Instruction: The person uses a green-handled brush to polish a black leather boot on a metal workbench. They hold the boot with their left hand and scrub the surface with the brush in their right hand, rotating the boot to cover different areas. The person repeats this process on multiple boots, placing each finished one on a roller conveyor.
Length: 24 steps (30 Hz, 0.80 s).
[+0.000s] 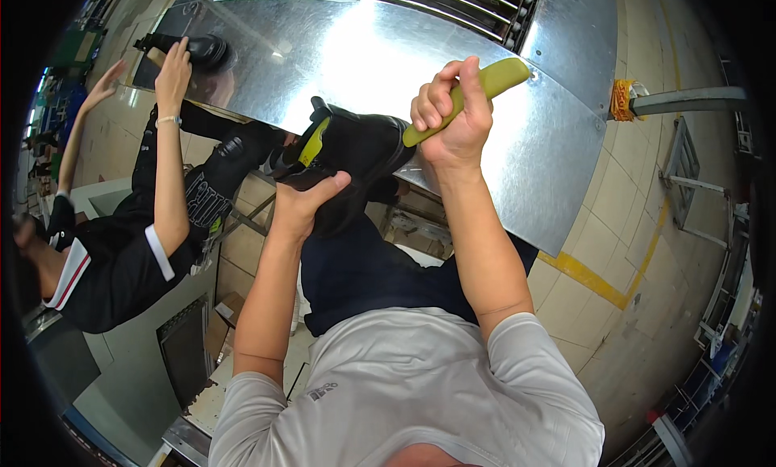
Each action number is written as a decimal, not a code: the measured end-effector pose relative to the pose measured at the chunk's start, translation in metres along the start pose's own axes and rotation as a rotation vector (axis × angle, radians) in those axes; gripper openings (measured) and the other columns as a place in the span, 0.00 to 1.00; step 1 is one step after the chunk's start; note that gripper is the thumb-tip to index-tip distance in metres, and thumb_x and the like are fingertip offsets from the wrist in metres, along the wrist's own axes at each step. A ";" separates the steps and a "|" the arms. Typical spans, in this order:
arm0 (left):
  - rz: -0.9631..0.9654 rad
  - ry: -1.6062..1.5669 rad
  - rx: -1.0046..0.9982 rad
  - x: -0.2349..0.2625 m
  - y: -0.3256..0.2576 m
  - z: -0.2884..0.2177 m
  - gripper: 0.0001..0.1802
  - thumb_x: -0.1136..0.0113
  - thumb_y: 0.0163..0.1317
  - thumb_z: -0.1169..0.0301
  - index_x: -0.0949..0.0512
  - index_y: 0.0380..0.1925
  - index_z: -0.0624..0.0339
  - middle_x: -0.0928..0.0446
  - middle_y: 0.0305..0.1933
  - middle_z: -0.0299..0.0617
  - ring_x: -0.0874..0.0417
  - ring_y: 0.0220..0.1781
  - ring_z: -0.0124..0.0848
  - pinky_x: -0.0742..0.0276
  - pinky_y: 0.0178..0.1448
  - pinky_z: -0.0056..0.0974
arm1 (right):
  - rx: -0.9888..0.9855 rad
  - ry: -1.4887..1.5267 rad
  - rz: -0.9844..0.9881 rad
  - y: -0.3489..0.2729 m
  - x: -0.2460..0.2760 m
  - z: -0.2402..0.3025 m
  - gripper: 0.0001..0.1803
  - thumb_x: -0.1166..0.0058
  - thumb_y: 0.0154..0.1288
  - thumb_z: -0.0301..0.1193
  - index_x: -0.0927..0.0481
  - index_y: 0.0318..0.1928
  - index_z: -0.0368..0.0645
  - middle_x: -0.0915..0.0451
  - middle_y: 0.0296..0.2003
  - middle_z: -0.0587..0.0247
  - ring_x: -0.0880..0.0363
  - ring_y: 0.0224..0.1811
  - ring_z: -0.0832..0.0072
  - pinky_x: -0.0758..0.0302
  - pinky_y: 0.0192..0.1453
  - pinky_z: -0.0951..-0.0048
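Observation:
A black boot (356, 148) with a bright yellow-green lining lies tilted at the near edge of the metal table, its toe toward the right. My left hand (307, 204) grips the boot from the near side, thumb on top of the upper. In my right hand (457, 119) is a long, curved, olive-green bar-shaped tool (503, 77), with the fingers wrapped round its middle. The lower end of that tool is at the boot's toe; whether it presses on the leather I cannot tell. My fingers under the boot are hidden.
The shiny metal table (283, 39) spans the front, with roller conveyor bars (469, 6) behind it. To the left, a co-worker's hand (171, 83) is beside another black boot (208, 53) on the table. A metal post (687, 101) wrapped in orange cord stands at the right.

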State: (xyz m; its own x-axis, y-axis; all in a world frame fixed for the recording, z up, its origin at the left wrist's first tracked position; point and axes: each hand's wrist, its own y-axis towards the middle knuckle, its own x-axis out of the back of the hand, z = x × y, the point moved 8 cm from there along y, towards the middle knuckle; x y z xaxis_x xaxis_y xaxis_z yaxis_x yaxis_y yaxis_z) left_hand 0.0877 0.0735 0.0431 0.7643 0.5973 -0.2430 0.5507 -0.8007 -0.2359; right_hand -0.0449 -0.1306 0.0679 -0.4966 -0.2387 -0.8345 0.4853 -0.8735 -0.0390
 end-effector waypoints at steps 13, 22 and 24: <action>0.164 0.510 -0.306 -0.033 0.000 -0.043 0.29 0.22 0.56 0.72 0.19 0.59 0.63 0.17 0.61 0.46 0.19 0.65 0.38 0.24 0.68 0.41 | 0.148 -0.012 -0.210 -0.024 0.011 0.022 0.12 0.41 0.76 0.37 0.26 0.39 0.43 0.34 0.17 0.70 0.35 0.14 0.80 0.35 0.19 0.76; 0.528 1.146 -0.702 -0.102 -0.022 -0.044 0.26 0.25 0.49 0.64 0.14 0.52 0.47 0.21 0.68 0.36 0.32 0.78 0.48 0.50 0.82 0.61 | 0.205 -0.249 0.003 -0.064 0.061 0.091 0.16 0.44 0.78 0.41 0.24 0.36 0.42 0.33 0.19 0.67 0.34 0.17 0.75 0.33 0.24 0.71; 0.514 1.121 -0.670 -0.104 -0.019 -0.044 0.27 0.25 0.49 0.63 0.14 0.53 0.47 0.21 0.68 0.36 0.32 0.77 0.47 0.51 0.83 0.61 | 0.217 -0.193 0.012 -0.068 0.065 0.087 0.17 0.45 0.78 0.42 0.24 0.36 0.42 0.34 0.19 0.67 0.35 0.17 0.76 0.34 0.23 0.71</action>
State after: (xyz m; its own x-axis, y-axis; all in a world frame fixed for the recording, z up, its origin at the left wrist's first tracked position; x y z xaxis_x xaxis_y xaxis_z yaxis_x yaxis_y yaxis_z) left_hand 0.0124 0.0242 0.1146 0.6099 0.1346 0.7810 -0.0582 -0.9752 0.2136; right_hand -0.1728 -0.1236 0.0642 -0.6298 -0.3077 -0.7132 0.3371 -0.9355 0.1059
